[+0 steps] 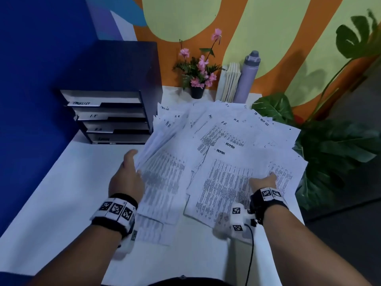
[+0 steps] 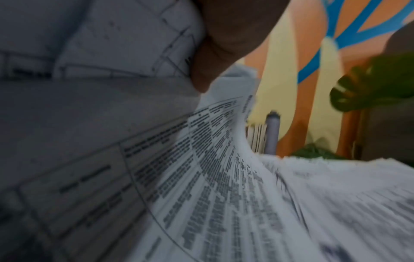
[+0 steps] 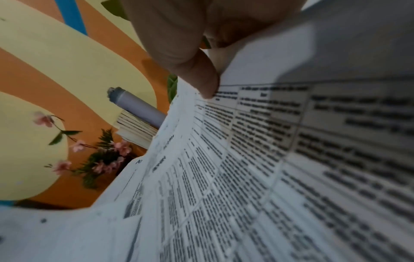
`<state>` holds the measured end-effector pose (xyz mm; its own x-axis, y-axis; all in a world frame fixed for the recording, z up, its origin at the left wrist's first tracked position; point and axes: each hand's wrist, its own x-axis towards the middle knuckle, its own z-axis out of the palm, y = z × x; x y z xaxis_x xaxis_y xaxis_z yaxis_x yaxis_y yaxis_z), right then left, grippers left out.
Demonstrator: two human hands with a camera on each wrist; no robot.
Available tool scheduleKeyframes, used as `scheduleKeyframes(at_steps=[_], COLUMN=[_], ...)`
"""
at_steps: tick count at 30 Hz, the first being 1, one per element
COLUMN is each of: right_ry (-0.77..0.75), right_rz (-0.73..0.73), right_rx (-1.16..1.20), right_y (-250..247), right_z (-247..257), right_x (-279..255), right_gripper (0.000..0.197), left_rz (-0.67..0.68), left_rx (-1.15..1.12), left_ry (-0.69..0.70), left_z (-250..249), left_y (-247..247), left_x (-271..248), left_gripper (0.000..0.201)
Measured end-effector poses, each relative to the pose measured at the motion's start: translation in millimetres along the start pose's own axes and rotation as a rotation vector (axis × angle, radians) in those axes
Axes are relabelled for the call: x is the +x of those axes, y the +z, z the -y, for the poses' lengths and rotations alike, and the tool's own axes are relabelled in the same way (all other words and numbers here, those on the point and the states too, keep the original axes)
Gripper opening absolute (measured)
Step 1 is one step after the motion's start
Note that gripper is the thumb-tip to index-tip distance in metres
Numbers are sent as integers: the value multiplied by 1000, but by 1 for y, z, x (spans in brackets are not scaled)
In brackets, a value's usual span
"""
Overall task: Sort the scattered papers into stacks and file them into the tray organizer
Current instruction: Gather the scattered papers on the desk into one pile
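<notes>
Printed papers [image 1: 237,129] marked ADMIN, H.R., I.T. and TASK LIST lie overlapping across the white table [image 1: 72,193]. A dark tray organizer [image 1: 111,118] with labelled shelves stands at the back left. My left hand [image 1: 127,170] grips the edge of a lifted bundle of sheets [image 1: 156,139]; its thumb [image 2: 212,53] lies on top of the paper [image 2: 201,177]. Farther right, my right hand [image 1: 263,180] pinches the right edge of the top ADMIN sheet [image 1: 224,178], thumb [image 3: 190,62] pressed on that sheet [image 3: 268,141].
A flower pot [image 1: 196,79], upright books [image 1: 229,82] and a lilac bottle [image 1: 247,77] line the back wall. A large-leafed plant [image 1: 334,145] crowds the table's right edge. A blue partition [image 1: 37,79] bounds the left side.
</notes>
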<state>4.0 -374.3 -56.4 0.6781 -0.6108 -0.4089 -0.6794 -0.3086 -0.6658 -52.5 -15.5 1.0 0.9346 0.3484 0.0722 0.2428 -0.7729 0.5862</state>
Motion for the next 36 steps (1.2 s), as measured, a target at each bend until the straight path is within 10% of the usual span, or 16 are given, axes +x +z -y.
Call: scheduleKeyframes(at_steps=[3, 10, 20, 27, 36], right_ry=[-237, -429, -241, -209, -425], right_rz=[-87, -232, 358, 725, 355], right_rx=[-113, 51, 517, 558, 562], right_y=[-6, -27, 0, -18, -15], right_z=[8, 32, 41, 53, 58], right_x=[-1, -18, -47, -75, -77], right_gripper=[15, 13, 41, 72, 43], left_rz=[-189, -388, 308, 289, 212], left_rx=[-12, -237, -926, -727, -604], left_ry=[137, 86, -438, -302, -43], left_z=[-13, -24, -40, -46, -53], left_y=[-26, -59, 6, 27, 14], left_x=[3, 18, 1, -5, 1], left_gripper=[48, 19, 15, 33, 42])
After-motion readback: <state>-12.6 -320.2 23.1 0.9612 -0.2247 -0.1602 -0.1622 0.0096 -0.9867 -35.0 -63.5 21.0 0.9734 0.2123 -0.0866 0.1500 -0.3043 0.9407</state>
